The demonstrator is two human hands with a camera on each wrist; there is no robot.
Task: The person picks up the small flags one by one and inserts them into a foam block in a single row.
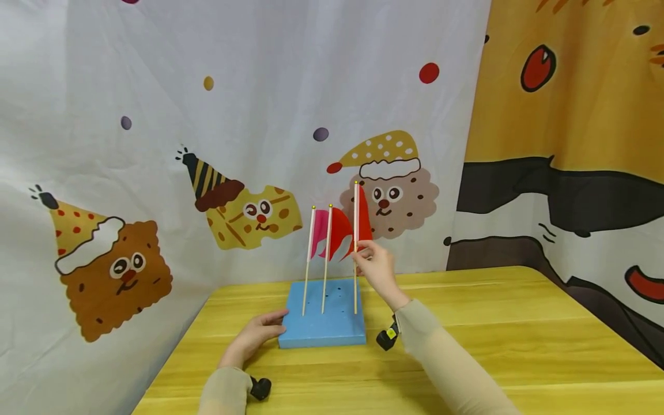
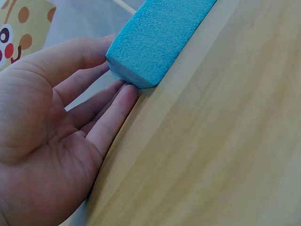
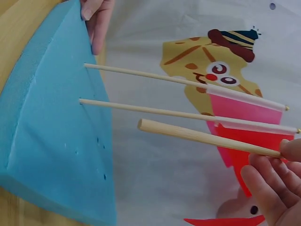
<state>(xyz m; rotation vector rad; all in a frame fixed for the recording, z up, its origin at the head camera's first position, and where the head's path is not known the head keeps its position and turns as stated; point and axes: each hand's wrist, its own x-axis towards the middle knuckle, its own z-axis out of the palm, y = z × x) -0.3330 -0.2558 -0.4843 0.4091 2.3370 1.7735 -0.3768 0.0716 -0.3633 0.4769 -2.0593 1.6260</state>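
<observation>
A blue foam block [image 1: 321,333] lies on the table. Upright in its top stand a pink flag [image 1: 319,229] and a red flag [image 1: 338,226], each on a thin wooden stick. To the right of them, my right hand [image 1: 378,270] pinches another red flag [image 1: 364,214] by its stick, just below the cloth. In the right wrist view the lower end of that flagstick [image 3: 169,130] hangs free, apart from the foam surface. My left hand [image 1: 256,335] rests against the block's left edge, its fingertips touching the side with the fingers fairly straight.
Several small holes [image 3: 104,177] dot the top of the foam. The wooden table [image 1: 498,346] stretches out to the right and front. Close behind it hangs a white curtain [image 1: 270,69] printed with cartoon figures.
</observation>
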